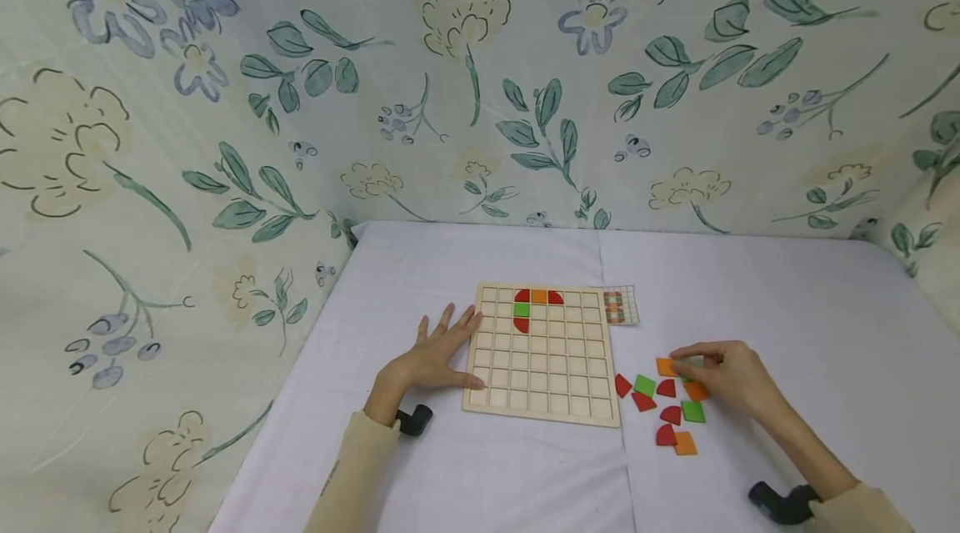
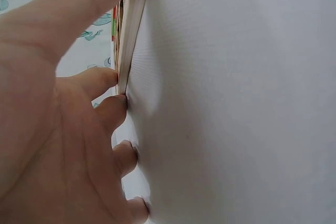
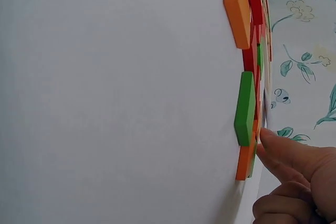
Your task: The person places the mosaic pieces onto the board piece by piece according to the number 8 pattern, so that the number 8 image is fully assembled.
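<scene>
In the head view a wooden grid board point(image 1: 540, 358) lies on the table. Red quarter-round tiles, an orange square tile point(image 1: 538, 296) and a green square tile point(image 1: 521, 310) fill cells near its top left. My left hand point(image 1: 431, 358) rests with fingers spread against the board's left edge; the left wrist view shows fingertips touching the board's side point(image 2: 134, 30) and the cloth. To the right of the board, my right hand point(image 1: 731, 374) pinches an orange square tile point(image 1: 665, 367) between thumb and index finger. In the right wrist view the fingertips' contact with that tile is hidden.
Loose red, green point(image 1: 693, 412) and orange point(image 1: 686, 443) tiles lie scattered below and beside the right hand. A small patterned card point(image 1: 620, 305) sits against the board's upper right edge. White cloth point(image 1: 450, 466) covers the table, and a floral curtain point(image 1: 480, 82) hangs behind.
</scene>
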Action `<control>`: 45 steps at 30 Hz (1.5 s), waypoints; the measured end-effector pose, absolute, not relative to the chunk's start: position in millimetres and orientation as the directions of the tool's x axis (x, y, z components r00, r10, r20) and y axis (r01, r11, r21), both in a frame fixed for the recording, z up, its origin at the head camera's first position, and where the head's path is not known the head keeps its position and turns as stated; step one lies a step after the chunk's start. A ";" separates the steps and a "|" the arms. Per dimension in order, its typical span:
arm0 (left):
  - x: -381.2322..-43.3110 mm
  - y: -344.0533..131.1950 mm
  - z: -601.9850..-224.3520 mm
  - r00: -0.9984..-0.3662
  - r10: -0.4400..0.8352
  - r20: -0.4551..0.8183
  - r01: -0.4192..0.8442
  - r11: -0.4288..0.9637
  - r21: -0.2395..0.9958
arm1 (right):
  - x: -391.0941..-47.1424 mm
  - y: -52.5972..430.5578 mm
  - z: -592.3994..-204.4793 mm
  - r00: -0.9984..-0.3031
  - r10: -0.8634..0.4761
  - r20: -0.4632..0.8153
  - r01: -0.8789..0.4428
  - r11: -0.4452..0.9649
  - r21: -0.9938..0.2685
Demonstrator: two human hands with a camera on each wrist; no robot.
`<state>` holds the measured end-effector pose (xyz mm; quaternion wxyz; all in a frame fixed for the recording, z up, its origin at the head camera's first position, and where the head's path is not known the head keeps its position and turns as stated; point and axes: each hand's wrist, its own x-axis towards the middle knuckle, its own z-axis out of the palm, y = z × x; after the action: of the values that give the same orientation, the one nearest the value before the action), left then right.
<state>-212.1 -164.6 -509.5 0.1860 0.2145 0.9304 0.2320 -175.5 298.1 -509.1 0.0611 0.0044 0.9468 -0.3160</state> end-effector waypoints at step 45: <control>-213.1 -166.3 -511.0 -0.838 0.478 -0.263 0.305 0.810 0.500 | -208.3 252.0 -495.8 -0.989 -0.116 -0.087 -0.025 0.725 -0.689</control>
<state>-213.1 -166.3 -511.0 0.1921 0.2101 0.9318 0.2251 -208.3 252.0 -495.8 0.0620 -0.0379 0.9266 -0.3690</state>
